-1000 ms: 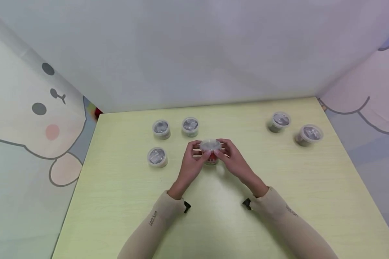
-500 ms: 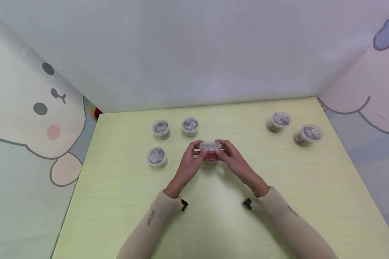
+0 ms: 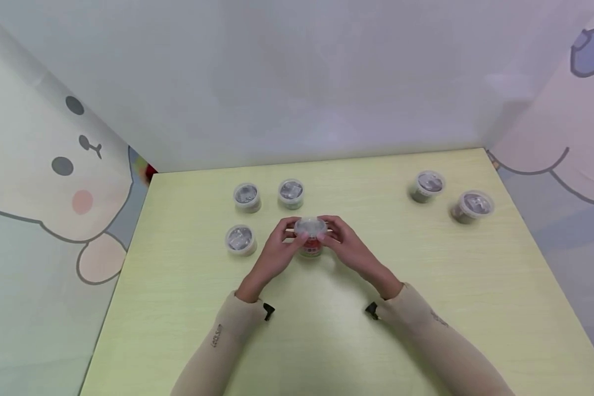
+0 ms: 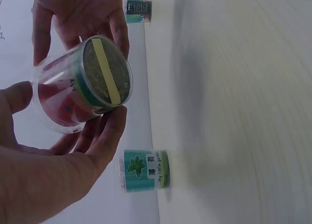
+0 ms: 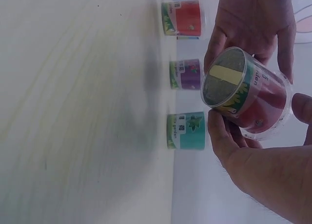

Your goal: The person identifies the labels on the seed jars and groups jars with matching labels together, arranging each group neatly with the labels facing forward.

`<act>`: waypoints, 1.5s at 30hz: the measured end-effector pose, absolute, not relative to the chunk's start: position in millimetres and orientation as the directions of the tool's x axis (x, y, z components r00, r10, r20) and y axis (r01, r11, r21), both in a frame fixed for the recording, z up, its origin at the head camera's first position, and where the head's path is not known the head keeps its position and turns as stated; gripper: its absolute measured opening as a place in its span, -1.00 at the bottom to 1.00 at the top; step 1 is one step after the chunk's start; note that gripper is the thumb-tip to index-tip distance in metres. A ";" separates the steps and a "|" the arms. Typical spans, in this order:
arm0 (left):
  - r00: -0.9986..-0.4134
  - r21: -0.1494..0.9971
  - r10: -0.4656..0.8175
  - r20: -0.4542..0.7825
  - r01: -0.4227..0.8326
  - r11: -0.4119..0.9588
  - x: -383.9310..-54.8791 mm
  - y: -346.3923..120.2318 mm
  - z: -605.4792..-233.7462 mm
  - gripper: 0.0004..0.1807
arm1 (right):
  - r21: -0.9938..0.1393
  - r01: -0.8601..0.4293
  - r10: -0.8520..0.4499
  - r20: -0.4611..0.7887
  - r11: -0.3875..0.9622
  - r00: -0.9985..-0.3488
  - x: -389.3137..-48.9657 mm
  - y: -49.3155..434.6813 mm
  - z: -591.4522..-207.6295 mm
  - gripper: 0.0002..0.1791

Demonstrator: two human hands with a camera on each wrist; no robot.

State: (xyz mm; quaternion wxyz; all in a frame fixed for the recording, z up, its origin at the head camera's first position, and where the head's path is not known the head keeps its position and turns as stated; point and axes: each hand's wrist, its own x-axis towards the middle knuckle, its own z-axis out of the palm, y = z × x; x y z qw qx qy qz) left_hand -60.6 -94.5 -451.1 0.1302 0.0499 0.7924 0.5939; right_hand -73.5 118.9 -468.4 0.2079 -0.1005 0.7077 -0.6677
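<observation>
My left hand (image 3: 276, 250) and right hand (image 3: 347, 247) together hold a clear plastic cup (image 3: 311, 245) with a red label, one on each side. Thumbs are on the near side, other fingers round the far side. A clear lid (image 3: 310, 225) tops the cup. In both wrist views the cup is lifted off the table; its underside (image 4: 92, 70) shows dark soil-like filling and a pale yellow strip. In the right wrist view, green leaf print (image 5: 236, 97) runs round the label's lower edge. Palms hide nothing of the base there.
Three similar lidded cups, one teal-labelled (image 4: 144, 170), stand left of my hands: front (image 3: 240, 240), back left (image 3: 247, 197) and back middle (image 3: 291, 193). Two more, a rear one (image 3: 427, 186) and a nearer one (image 3: 472, 207), stand at the table's (image 3: 425, 330) right. A white curtain (image 3: 297, 82) hangs behind.
Both hands have shifted slightly to the left with the red-labelled cup, mostly in the last half second. The cup tilted a little between frames. The other cups have stayed put.
</observation>
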 end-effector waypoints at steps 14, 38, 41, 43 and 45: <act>-0.956 0.935 0.269 -0.118 -0.016 0.355 -56.4 -124.3 -446.4 -0.36 | -0.992 0.071 -0.495 -0.112 0.100 -0.862 -79.0 97.9 -467.1 -0.42; -0.953 0.602 0.300 0.042 0.264 0.754 -46.1 -152.7 -433.3 -0.34 | -0.998 0.022 -0.570 -0.051 0.058 -0.820 -81.8 64.8 -480.3 -0.35; -0.942 0.540 0.326 0.076 0.314 0.781 -44.8 -155.2 -434.3 -0.33 | -0.998 0.017 -0.573 -0.047 0.058 -0.818 -81.4 60.6 -482.4 -0.35; -0.937 0.505 0.338 0.086 0.334 0.796 -43.9 -156.4 -434.9 -0.32 | -0.998 0.012 -0.577 -0.041 0.054 -0.816 -81.2 58.4 -483.7 -0.36; -0.934 0.475 0.346 0.089 0.345 0.810 -43.1 -157.5 -435.5 -0.32 | -0.999 0.004 -0.582 -0.033 0.052 -0.813 -81.1 56.5 -485.0 -0.36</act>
